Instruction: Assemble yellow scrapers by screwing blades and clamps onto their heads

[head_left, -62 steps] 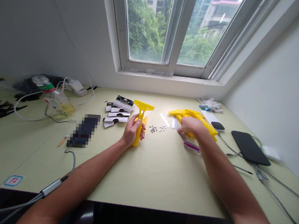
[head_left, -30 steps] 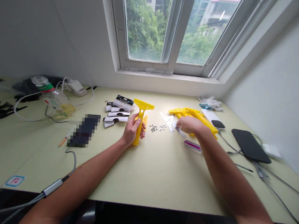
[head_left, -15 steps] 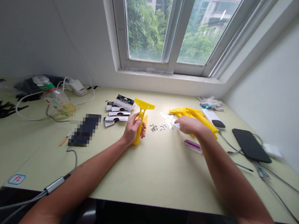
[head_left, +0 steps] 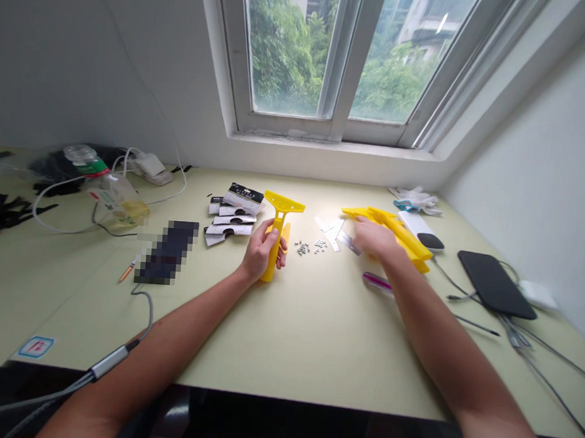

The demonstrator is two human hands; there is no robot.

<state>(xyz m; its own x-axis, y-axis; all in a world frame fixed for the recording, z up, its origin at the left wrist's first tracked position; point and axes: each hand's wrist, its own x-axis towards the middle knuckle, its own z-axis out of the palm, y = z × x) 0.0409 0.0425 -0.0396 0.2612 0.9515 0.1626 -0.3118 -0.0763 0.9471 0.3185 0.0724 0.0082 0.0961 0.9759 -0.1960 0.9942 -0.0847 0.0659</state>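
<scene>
My left hand (head_left: 260, 250) is closed around a yellow scraper handle (head_left: 282, 208), which stands upright with its wide head at the top. A smaller flat yellow piece (head_left: 285, 235) shows behind the grip, by my fingers. My right hand (head_left: 374, 238) is over the near side of a pile of yellow scraper handles (head_left: 413, 247). It is blurred, and its fingertips are hidden, so a hold on anything cannot be made out. Flat metal blades (head_left: 332, 238) lie just left of it. Small screws (head_left: 302, 248) and nuts (head_left: 320, 246) form two little heaps between my hands.
Black-and-white packages (head_left: 235, 218) are stacked behind my left hand. A purple-and-clear stick-shaped thing (head_left: 377, 282) lies under my right forearm. A black phone (head_left: 496, 283), cables, a white device (head_left: 419, 229) and gloves (head_left: 416, 201) are at right. A bottle (head_left: 116, 197) lies at left.
My right hand has shifted slightly right, from above the blades toward the yellow pile, uncovering more of a blade. The left hand keeps its hold on the scraper handle.
</scene>
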